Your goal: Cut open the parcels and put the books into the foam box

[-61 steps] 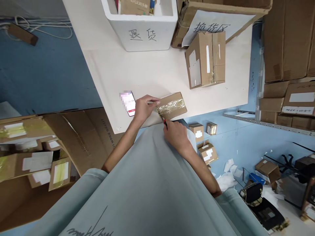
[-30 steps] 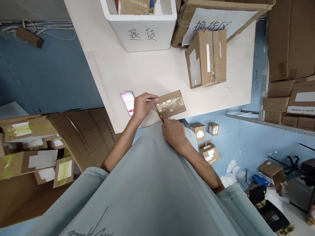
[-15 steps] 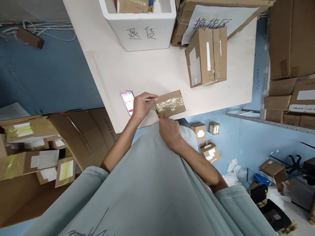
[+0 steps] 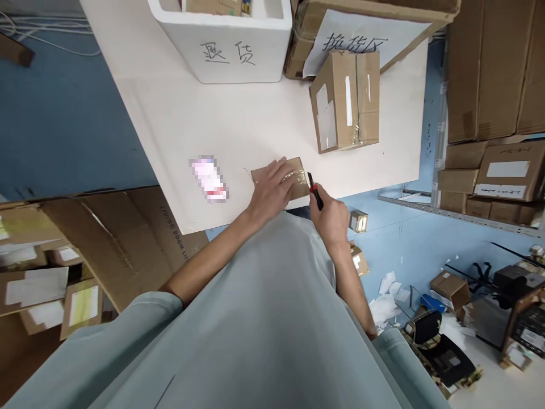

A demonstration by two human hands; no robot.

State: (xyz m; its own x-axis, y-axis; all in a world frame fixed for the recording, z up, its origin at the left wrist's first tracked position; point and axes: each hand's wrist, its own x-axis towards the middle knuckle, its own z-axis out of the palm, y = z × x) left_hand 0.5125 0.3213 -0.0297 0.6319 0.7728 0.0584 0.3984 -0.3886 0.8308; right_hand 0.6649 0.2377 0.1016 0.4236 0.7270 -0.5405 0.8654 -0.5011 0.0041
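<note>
A small cardboard parcel [image 4: 297, 176] wrapped in shiny tape lies near the front edge of the pale table [image 4: 204, 125]. My left hand [image 4: 271, 190] lies flat on top of it, fingers stretched out and pressing it down. My right hand [image 4: 331, 216] is closed round a box cutter [image 4: 314, 192] with a red and black handle. The cutter's tip sits at the parcel's right end. A phone [image 4: 208, 179] with a lit screen lies on the table to the left of the parcel.
A taller taped carton [image 4: 344, 102] stands at the back right of the table, beside a white foam bin [image 4: 225, 37] with handwriting and a big carton with a paper sign [image 4: 361, 40]. Stacked cartons fill shelves [image 4: 489, 113] at right. Small parcels and paper scraps litter the blue floor [image 4: 404, 250].
My left hand has shifted from the parcel's left end to lie flat on top. My right hand with the cutter has moved from the near left corner to the parcel's right end.
</note>
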